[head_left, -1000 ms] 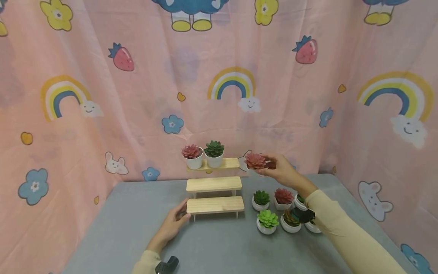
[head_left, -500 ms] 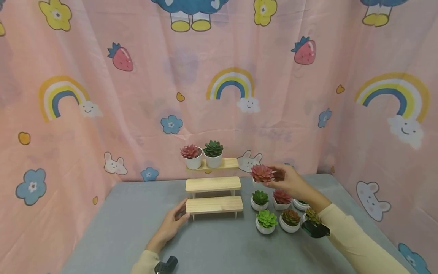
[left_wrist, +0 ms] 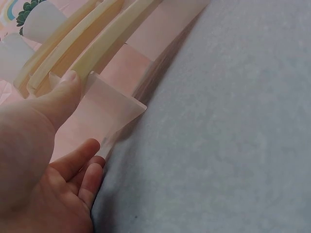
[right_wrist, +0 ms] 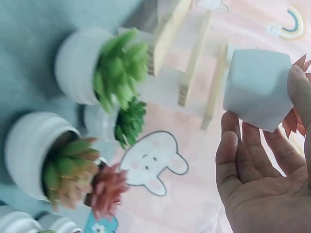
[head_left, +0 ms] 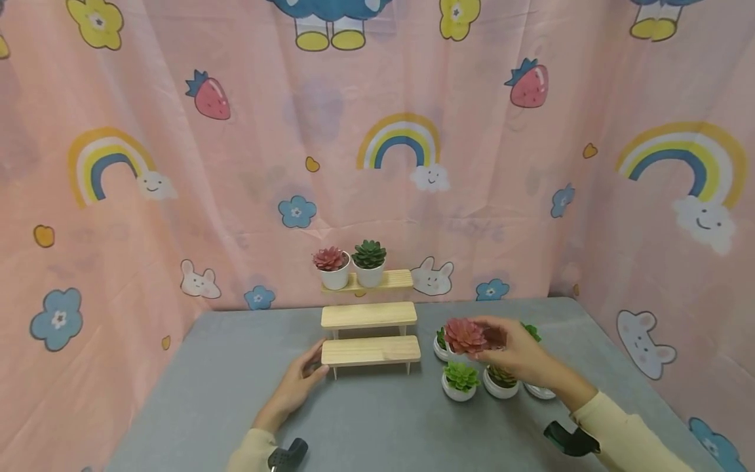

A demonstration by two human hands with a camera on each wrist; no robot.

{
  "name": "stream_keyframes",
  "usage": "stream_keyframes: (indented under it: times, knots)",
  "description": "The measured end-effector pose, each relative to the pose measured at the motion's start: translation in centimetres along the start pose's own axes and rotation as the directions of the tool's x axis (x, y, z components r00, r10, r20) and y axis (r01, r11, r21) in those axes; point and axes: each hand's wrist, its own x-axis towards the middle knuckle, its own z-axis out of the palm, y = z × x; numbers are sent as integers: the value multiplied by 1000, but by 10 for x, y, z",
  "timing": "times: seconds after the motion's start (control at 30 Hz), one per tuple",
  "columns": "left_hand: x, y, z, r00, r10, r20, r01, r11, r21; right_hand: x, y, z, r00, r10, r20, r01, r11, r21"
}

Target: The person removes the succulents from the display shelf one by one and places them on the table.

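My right hand (head_left: 516,351) grips a potted succulent with dusty-red leaves (head_left: 466,335) and a squarish white pot (right_wrist: 257,87), raised over the group of pots on the right. In the right wrist view the thumb lies on one side of the pot and the fingers curl along another. My left hand (head_left: 295,383) holds the left end of a three-step display stand (head_left: 370,351) with wooden treads. Seen from the left wrist, the thumb rests on a tread's end and the fingers bend beside the clear side panel (left_wrist: 112,104). A red succulent (head_left: 331,260) and a dark green one (head_left: 369,255) stand on the top step.
Right of the stand is a cluster of small potted succulents, including a bright green one (head_left: 461,377) and a brownish-green one (head_left: 501,380), partly behind my right hand. A grey cloth (head_left: 194,393) covers the table. A pink patterned curtain (head_left: 236,164) hangs at the back and sides.
My right hand has come down and toward me with the red succulent, from beside the top step to over the pots on the right. The left hand stays at the stand.
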Motion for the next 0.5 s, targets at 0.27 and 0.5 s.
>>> stream_keyframes:
  times: [0.27,0.5]
  knots:
    - [0,-1,1,1000,-5,1,5,1000,8,-35,5,10,989,123,81,-127,991,51]
    - [-1,-1,0,1000,7,4,-7,1000,11,-57,18,18,984,151,98,-157,986,58]
